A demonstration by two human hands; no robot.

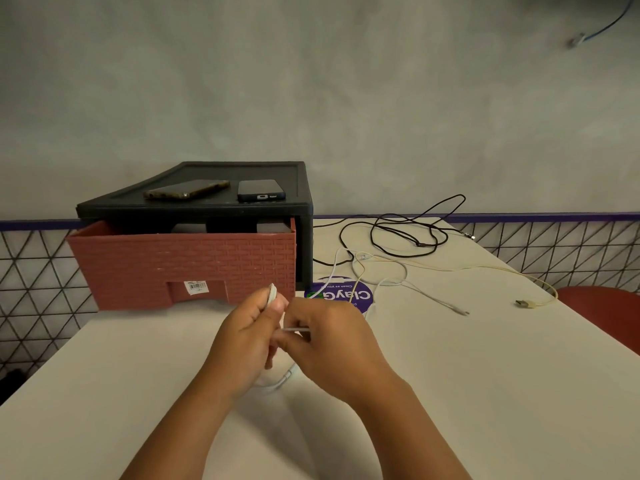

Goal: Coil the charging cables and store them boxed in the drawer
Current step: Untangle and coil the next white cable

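My left hand (pixel 244 336) grips a small bundle of white cable (pixel 272 295) whose loops stick up above the fingers. My right hand (pixel 323 336) pinches a stretch of the same white cable just to the right, and more of it loops on the table under my hands. The red brick-patterned drawer (pixel 180 268) stands pulled out of its black cabinet (pixel 221 202) behind my hands. A cream cable (pixel 450 270) and a black cable (pixel 398 233) lie loose on the table to the right. Boxes inside the drawer are barely visible.
Two phones (pixel 261 190) lie on top of the cabinet. A purple round sticker (pixel 346 296) is on the white table (pixel 485 375). A red chair (pixel 606 313) stands at the right edge. A wire-grid fence runs behind the table, with a grey wall above.
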